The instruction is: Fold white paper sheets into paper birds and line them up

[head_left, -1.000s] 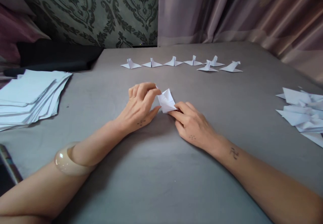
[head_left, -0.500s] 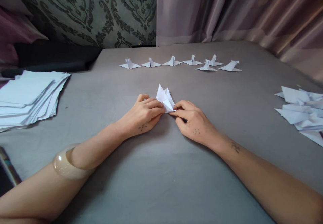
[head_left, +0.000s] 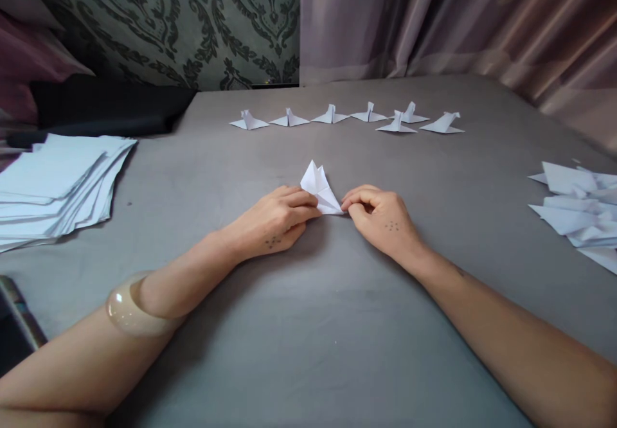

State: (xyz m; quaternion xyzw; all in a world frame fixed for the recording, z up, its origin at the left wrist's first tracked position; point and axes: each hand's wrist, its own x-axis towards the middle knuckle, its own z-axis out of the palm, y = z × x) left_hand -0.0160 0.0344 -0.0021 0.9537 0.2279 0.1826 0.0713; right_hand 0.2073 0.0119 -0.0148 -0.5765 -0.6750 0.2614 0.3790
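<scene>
A partly folded piece of white paper (head_left: 320,187) stands on the grey cloth in the middle, two pointed flaps rising at its far side. My left hand (head_left: 277,217) grips its near left part, the fingers pressed together over the paper. At the paper's right corner, my right hand (head_left: 378,216) pinches the tip between thumb and forefinger. The fingers of both hands partly cover the lower edge of the paper. A pale bangle (head_left: 137,306) circles my left forearm.
Several folded paper birds (head_left: 331,115) stand in a row toward the back. A stack of white paper sheets (head_left: 58,184) lies at left, before a black cloth (head_left: 106,103). More folded papers (head_left: 578,203) are heaped at right. A dark object (head_left: 17,319) sits at the lower left edge.
My right hand has shifted slightly right and its fingers have closed into a pinch at the paper's corner. The paper's right corner now reaches further out. My left hand stays on the paper.
</scene>
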